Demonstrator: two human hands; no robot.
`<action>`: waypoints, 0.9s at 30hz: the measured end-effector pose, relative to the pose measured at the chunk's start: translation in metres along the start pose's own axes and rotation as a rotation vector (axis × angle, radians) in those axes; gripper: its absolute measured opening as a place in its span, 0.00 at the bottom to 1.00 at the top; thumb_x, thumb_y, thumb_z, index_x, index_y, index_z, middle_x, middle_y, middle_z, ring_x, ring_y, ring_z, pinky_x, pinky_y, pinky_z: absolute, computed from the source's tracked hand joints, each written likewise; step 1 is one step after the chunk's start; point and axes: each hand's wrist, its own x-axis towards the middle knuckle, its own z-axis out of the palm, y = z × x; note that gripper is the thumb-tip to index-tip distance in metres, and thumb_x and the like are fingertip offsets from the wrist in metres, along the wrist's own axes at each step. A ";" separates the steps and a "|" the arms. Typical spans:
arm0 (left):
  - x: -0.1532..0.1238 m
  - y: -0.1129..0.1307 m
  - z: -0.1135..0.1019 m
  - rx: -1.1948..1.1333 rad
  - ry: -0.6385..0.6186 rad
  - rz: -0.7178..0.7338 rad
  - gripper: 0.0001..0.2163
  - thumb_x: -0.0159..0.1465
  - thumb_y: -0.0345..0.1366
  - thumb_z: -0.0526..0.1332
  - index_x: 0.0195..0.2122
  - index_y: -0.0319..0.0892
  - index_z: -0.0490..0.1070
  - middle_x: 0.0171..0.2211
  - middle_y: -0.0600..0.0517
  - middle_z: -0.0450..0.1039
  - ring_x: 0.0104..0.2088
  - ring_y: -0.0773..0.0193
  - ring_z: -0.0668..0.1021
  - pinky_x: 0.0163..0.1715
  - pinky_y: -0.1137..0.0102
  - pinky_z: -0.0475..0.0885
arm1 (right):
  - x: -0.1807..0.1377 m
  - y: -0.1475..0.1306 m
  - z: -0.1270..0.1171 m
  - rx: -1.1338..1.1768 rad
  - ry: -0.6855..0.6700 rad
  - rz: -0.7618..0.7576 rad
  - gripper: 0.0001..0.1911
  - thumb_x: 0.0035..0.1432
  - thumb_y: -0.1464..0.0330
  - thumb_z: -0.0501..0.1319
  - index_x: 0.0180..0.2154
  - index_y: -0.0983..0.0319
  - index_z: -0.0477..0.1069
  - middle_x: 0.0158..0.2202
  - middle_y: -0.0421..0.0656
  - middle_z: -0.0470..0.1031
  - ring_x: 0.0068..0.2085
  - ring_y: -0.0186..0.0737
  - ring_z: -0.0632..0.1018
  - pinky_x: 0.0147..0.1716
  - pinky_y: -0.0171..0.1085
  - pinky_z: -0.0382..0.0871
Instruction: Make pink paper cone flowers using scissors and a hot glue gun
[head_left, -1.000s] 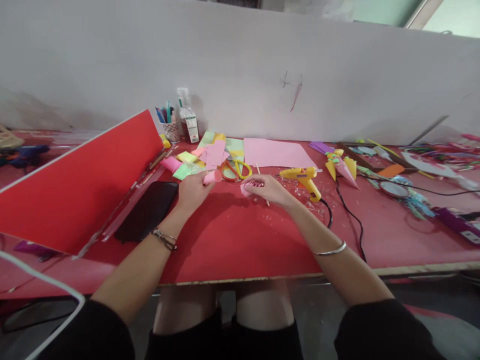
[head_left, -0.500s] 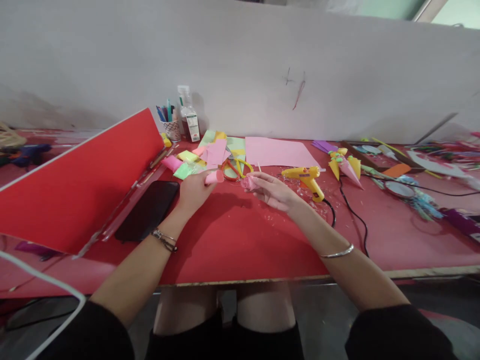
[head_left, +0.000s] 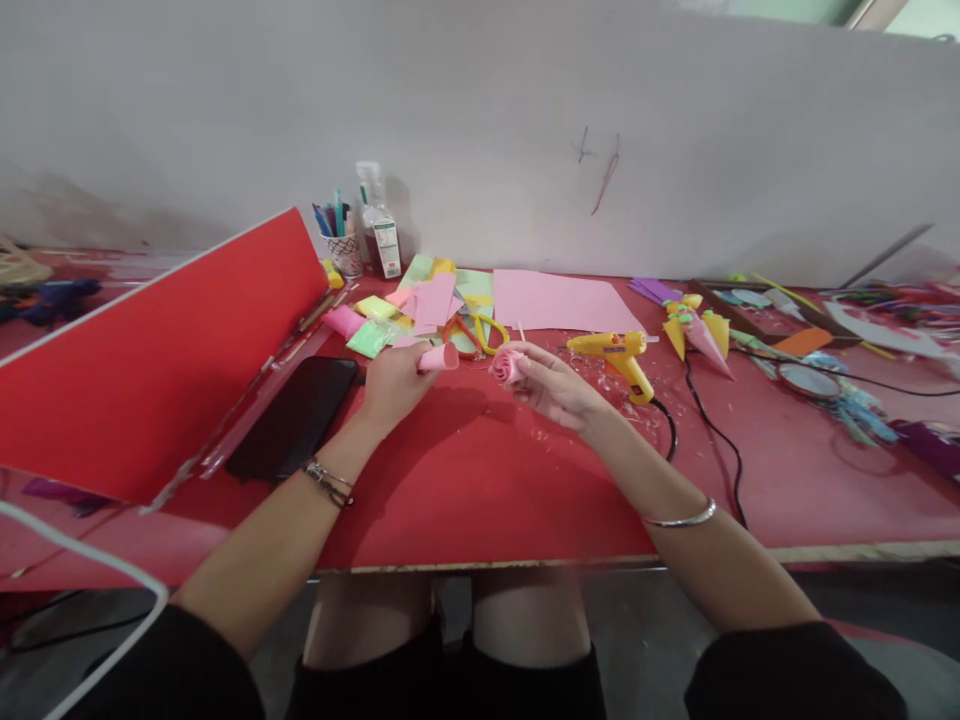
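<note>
My left hand (head_left: 391, 382) is closed around a small pink paper roll (head_left: 439, 357), held just above the red table (head_left: 465, 480). My right hand (head_left: 553, 380) pinches a pink rolled paper flower (head_left: 508, 365) on a thin stick, raised a little off the table. The two hands are a short gap apart, with the roll pointing toward the flower. Orange and yellow scissors (head_left: 471, 332) lie just behind them among coloured paper scraps.
A yellow glue gun (head_left: 616, 353) with a black cord lies right of my right hand. A black phone (head_left: 296, 415) and a tilted red board (head_left: 150, 350) are at the left. A pink sheet (head_left: 559, 302), a pen cup (head_left: 341, 250) and a bottle (head_left: 377, 225) stand behind.
My right hand lifted the pink flower off the table and turned it toward the left hand. The left hand raised the paper roll slightly.
</note>
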 end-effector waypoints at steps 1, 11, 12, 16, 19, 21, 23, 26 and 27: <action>0.000 0.000 0.000 0.001 0.002 0.000 0.08 0.54 0.35 0.54 0.24 0.39 0.69 0.23 0.50 0.72 0.24 0.65 0.72 0.22 0.73 0.55 | -0.001 0.000 0.000 0.014 0.005 0.003 0.07 0.54 0.70 0.55 0.37 0.59 0.66 0.27 0.36 0.70 0.24 0.23 0.70 0.23 0.23 0.64; -0.001 0.004 -0.001 -0.028 -0.033 0.012 0.08 0.55 0.34 0.54 0.24 0.39 0.70 0.22 0.51 0.72 0.24 0.65 0.71 0.21 0.73 0.54 | 0.001 0.006 0.000 0.164 -0.037 -0.099 0.09 0.44 0.67 0.63 0.31 0.59 0.69 0.26 0.34 0.69 0.24 0.22 0.69 0.26 0.23 0.65; -0.002 0.005 -0.001 -0.032 -0.032 0.015 0.07 0.55 0.34 0.54 0.25 0.39 0.70 0.23 0.51 0.72 0.24 0.65 0.71 0.21 0.73 0.54 | 0.002 0.007 0.000 0.171 -0.032 -0.110 0.10 0.42 0.66 0.64 0.31 0.59 0.69 0.25 0.34 0.69 0.24 0.22 0.69 0.26 0.23 0.65; -0.003 0.007 0.001 -0.061 -0.019 0.070 0.08 0.54 0.33 0.54 0.28 0.39 0.72 0.24 0.51 0.73 0.25 0.65 0.71 0.21 0.73 0.54 | 0.003 0.009 0.006 0.209 0.039 -0.191 0.12 0.39 0.62 0.66 0.29 0.59 0.70 0.22 0.33 0.68 0.23 0.23 0.68 0.25 0.24 0.66; -0.004 0.011 0.001 -0.075 -0.049 0.087 0.08 0.54 0.32 0.54 0.30 0.39 0.72 0.25 0.49 0.73 0.26 0.64 0.71 0.22 0.73 0.55 | 0.005 0.011 0.012 0.220 0.097 -0.264 0.12 0.38 0.62 0.66 0.29 0.58 0.70 0.23 0.33 0.69 0.24 0.23 0.69 0.26 0.25 0.67; -0.005 0.014 0.001 -0.086 -0.080 0.081 0.08 0.54 0.32 0.54 0.30 0.38 0.72 0.26 0.49 0.73 0.26 0.64 0.72 0.22 0.73 0.56 | 0.006 0.014 0.015 0.198 0.127 -0.316 0.13 0.38 0.62 0.66 0.29 0.58 0.69 0.26 0.33 0.70 0.26 0.24 0.70 0.27 0.26 0.68; -0.006 0.017 0.002 -0.119 -0.091 0.078 0.08 0.53 0.31 0.54 0.31 0.39 0.72 0.26 0.49 0.73 0.27 0.63 0.72 0.23 0.74 0.57 | 0.006 0.016 0.018 0.159 0.149 -0.367 0.13 0.38 0.62 0.66 0.30 0.57 0.69 0.28 0.34 0.70 0.28 0.26 0.71 0.29 0.28 0.69; -0.007 0.019 0.004 -0.197 -0.086 0.076 0.08 0.53 0.31 0.54 0.31 0.39 0.72 0.27 0.49 0.73 0.27 0.64 0.72 0.23 0.74 0.58 | 0.007 0.019 0.021 0.085 0.196 -0.436 0.13 0.40 0.62 0.65 0.31 0.57 0.68 0.30 0.36 0.70 0.29 0.27 0.71 0.30 0.30 0.70; -0.008 0.020 0.005 -0.218 -0.088 0.074 0.07 0.53 0.31 0.55 0.30 0.39 0.71 0.26 0.50 0.73 0.27 0.65 0.71 0.23 0.75 0.58 | 0.006 0.020 0.022 0.057 0.215 -0.457 0.13 0.40 0.62 0.64 0.31 0.57 0.68 0.30 0.36 0.69 0.29 0.27 0.70 0.29 0.30 0.69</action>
